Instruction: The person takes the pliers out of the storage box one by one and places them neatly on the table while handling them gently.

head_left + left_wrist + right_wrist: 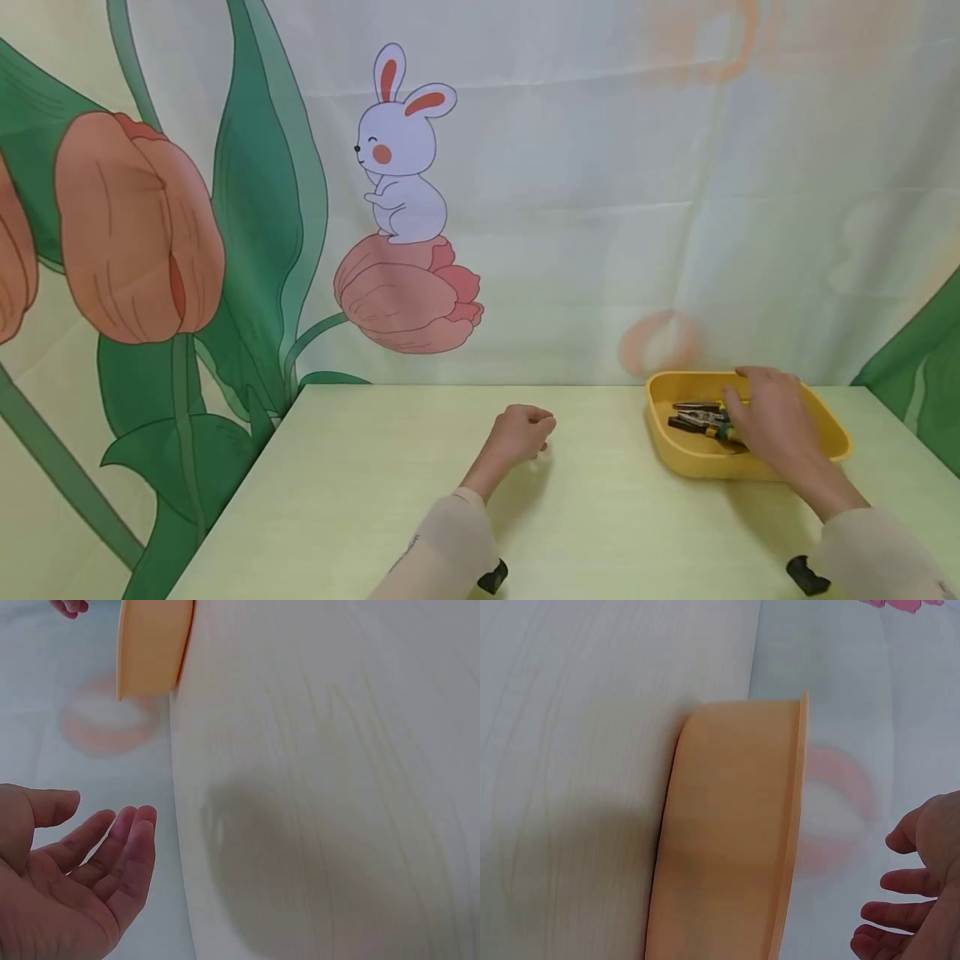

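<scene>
In the head view, a yellow plastic basket [720,468] stands at the right of the table, with several pliers [701,417] lying in it. My right hand [776,417] is over the basket's right part, beside the pliers' handles. The right wrist view shows this hand [915,885] with fingers loosely bent, nothing between them, beyond the basket wall [724,832]. My left hand [517,435] hovers above the middle of the table, left of the basket. Relaxed, half-bent fingers and an uncovered palm appear on that hand [86,877] in the left wrist view.
The pale wood-grain table [337,500] ends at a hanging cloth printed with a rabbit [405,183] and tulips [138,233]. The basket stands near the table's back edge. A dark strap piece [492,577] shows under the left sleeve.
</scene>
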Tool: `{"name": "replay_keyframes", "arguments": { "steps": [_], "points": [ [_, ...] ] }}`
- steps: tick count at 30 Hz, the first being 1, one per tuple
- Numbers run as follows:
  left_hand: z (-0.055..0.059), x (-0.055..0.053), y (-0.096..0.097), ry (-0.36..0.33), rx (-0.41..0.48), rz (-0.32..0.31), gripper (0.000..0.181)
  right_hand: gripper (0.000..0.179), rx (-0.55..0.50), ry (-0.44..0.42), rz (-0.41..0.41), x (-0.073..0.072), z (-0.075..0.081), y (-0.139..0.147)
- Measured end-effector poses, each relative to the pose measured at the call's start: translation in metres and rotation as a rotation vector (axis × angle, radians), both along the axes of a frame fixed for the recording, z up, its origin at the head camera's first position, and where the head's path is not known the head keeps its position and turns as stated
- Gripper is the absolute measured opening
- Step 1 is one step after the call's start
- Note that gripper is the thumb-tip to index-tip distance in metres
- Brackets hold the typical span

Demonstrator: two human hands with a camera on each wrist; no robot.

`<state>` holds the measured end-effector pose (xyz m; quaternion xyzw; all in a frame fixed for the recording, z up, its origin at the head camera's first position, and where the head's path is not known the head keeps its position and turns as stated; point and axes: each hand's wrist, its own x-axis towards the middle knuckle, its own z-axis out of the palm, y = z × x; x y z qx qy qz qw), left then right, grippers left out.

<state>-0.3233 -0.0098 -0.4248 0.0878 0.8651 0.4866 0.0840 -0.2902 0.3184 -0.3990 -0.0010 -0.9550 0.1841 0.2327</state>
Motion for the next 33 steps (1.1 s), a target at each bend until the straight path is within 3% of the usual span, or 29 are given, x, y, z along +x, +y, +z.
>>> {"name": "replay_keyframes", "arguments": {
  "steps": [9, 21, 27, 33],
  "points": [
    [0.001, 0.006, 0.019, 0.027, -0.004, -0.036, 0.033, 0.042, -0.003, 0.021, -0.038, 0.008, -0.002, 0.034],
    [-0.005, 0.012, 0.053, 0.030, -0.011, -0.072, 0.030, 0.047, 0.003, -0.045, -0.103, 0.019, -0.011, 0.079],
    [-0.005, 0.016, 0.079, 0.051, -0.040, -0.068, 0.026, 0.048, -0.012, -0.112, -0.162, 0.021, -0.018, 0.096],
    [-0.004, 0.018, 0.101, 0.076, -0.082, -0.018, 0.022, 0.048, -0.056, -0.184, -0.200, 0.024, -0.027, 0.107]
  ]
}}
